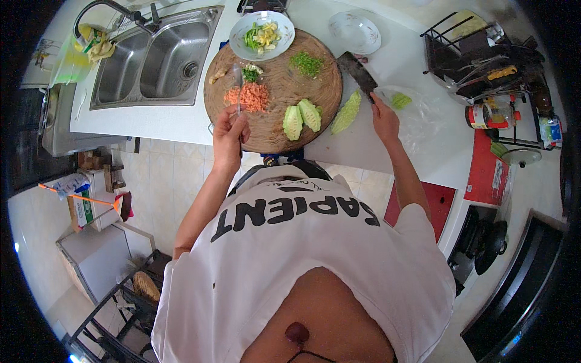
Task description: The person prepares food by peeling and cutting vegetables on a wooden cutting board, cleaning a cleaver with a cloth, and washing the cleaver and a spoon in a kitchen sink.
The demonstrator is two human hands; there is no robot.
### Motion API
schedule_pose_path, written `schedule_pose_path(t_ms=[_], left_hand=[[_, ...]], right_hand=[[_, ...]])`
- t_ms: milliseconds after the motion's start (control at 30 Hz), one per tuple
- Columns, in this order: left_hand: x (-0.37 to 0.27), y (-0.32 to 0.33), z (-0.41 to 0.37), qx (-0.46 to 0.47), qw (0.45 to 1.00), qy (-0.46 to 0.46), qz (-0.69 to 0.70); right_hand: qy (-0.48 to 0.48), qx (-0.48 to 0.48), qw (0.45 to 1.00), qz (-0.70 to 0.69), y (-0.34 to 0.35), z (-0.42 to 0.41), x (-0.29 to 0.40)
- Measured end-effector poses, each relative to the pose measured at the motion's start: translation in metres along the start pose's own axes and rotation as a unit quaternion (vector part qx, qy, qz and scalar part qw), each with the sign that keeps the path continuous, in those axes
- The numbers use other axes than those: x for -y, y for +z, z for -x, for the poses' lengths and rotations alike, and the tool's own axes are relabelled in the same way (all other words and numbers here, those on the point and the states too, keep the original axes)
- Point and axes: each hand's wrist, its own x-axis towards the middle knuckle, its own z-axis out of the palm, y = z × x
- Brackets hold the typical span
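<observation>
Over the lower left of a round wooden chopping board [277, 84], my left hand [232, 129] holds a metal spoon [238, 79] upright in the picture. My right hand [386, 120] grips the handle of a dark cleaver [357, 70], whose blade lies just right of the board. The board bears chopped orange-pink food [248, 96], chopped greens [306, 64], a smaller green-and-white heap [251, 72], a piece of ginger [219, 76] and two pale green bitter melon pieces [292, 122]. Another melon piece [347, 112] rests beside the board, on the counter.
A bowl [262, 35] with cut green and yellow pieces overlaps the board's far edge. An empty white bowl [355, 32] stands to its right. Further right are a clear plastic bag [420, 113] and a black rack [454, 34]. A double steel sink [156, 59] lies left.
</observation>
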Motion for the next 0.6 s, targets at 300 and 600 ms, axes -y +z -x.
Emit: schedule_pose_path(t_ms=[300, 600], left_hand=[[-0.007, 0.016, -0.006, 0.105, 0.983, -0.135, -0.069], [0.017, 0.050, -0.009, 0.238, 0.890, 0.193, -0.337]], right_hand=[[0.091, 0.076, 0.984, 0.131, -0.002, -0.007, 0.010], [0.134, 0.077, 0.753, -0.640, -0.026, 0.034, 0.195]])
